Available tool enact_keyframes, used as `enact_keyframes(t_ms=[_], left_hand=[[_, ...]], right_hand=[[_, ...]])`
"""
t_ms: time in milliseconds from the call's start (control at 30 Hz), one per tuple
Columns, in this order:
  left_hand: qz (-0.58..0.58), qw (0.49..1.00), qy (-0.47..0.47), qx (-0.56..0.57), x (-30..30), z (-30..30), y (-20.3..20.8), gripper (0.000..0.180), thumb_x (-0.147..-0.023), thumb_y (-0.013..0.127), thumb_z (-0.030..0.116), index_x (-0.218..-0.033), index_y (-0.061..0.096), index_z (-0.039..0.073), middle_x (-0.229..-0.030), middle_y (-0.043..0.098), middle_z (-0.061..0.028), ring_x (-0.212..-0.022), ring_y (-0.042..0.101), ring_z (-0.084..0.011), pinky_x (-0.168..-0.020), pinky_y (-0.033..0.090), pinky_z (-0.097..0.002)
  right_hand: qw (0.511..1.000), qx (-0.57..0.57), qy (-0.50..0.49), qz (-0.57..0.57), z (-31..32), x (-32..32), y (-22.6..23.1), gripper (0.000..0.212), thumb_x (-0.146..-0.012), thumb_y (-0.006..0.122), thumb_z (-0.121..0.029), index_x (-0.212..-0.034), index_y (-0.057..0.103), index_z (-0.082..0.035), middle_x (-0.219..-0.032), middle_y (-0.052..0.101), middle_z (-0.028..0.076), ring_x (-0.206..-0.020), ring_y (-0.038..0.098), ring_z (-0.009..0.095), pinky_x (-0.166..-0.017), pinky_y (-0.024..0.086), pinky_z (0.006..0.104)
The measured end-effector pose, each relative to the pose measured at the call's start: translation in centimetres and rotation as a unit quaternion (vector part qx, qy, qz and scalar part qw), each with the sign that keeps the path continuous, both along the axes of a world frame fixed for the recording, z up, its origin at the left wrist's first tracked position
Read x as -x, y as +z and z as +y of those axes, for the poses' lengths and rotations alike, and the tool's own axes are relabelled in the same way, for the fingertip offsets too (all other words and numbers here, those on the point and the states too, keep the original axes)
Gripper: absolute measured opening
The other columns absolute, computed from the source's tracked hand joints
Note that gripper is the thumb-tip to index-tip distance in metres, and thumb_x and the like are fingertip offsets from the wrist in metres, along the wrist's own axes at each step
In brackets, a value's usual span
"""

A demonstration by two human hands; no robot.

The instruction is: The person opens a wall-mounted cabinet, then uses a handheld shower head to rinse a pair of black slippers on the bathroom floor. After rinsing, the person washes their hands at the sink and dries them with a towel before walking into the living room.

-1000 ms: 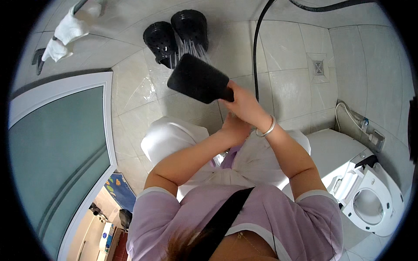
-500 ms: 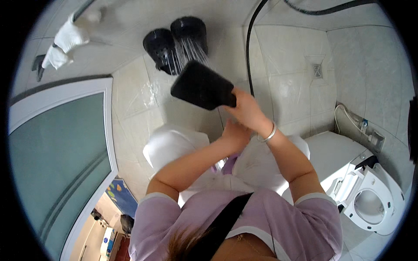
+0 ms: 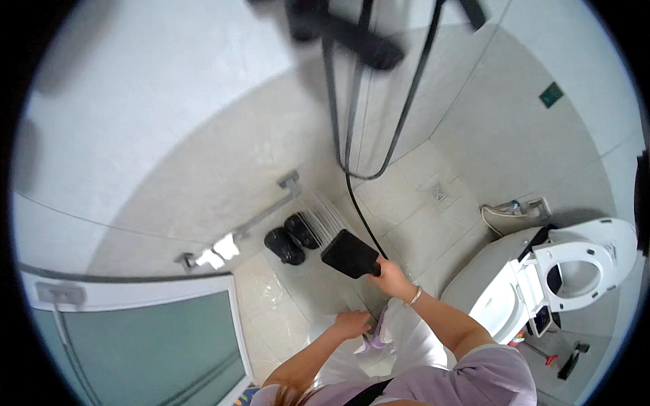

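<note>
Right hand (image 3: 393, 278) forward in a grip — left hand (image 3: 352, 325) farther back

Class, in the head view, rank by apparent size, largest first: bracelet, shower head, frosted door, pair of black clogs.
1. Frosted door
2. Shower head and pair of black clogs: too alike to rank
3. Bracelet
</note>
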State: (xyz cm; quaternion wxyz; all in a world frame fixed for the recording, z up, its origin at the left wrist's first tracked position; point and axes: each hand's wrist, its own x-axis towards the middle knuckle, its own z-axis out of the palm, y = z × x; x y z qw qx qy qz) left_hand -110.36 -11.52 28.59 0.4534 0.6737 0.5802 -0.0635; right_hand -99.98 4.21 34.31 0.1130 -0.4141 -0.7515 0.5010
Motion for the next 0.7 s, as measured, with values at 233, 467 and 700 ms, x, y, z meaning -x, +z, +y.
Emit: enact_keyframes(t_ms=[233, 467, 700], left_hand=[[0.026, 0.975, 0.015, -0.220, 3.8, 4.7, 21.9, 0.032, -0.078, 0.051, 0.028, -0.103, 0.050, 0.008, -0.097, 0.056, -0.0106, -0.090, 0.054, -0.0271, -0.072, 0.043, -0.0385], [-0.133, 0.868, 0.085, -0.472, -1.6, 18.0, 43.5, 0.033, -0.077, 0.055, 0.018, -0.107, 0.049, 0.005, -0.104, 0.053, -0.0127, -0.096, 0.049, -0.0292, -0.081, 0.039, -0.0379], [0.401, 0.698, -0.072, -0.589, -1.0, 28.8, 46.8, 0.063, -0.077, 0.053, 0.033, -0.129, 0.029, 0.007, -0.137, 0.021, -0.0071, -0.127, 0.018, -0.0182, -0.102, 0.012, -0.0391]], right_hand=[[0.985, -0.050, -0.166, 0.027, -1.5, -5.9, 15.0, 0.032, -0.070, 0.066, -0.013, -0.094, 0.051, 0.002, -0.073, 0.057, 0.018, -0.064, 0.055, 0.028, -0.059, 0.044, 0.0337], [0.925, -0.150, -0.312, 0.155, -0.1, -11.6, 21.3, 0.017, -0.074, 0.063, -0.010, -0.080, 0.050, 0.000, -0.058, 0.048, 0.001, -0.050, 0.039, 0.008, -0.046, 0.036, 0.0249], [0.937, -0.069, -0.326, 0.101, 3.8, -17.7, 20.9, 0.028, -0.072, 0.065, -0.013, -0.091, 0.052, 0.003, -0.068, 0.053, 0.008, -0.061, 0.048, 0.015, -0.059, 0.042, 0.0280]])
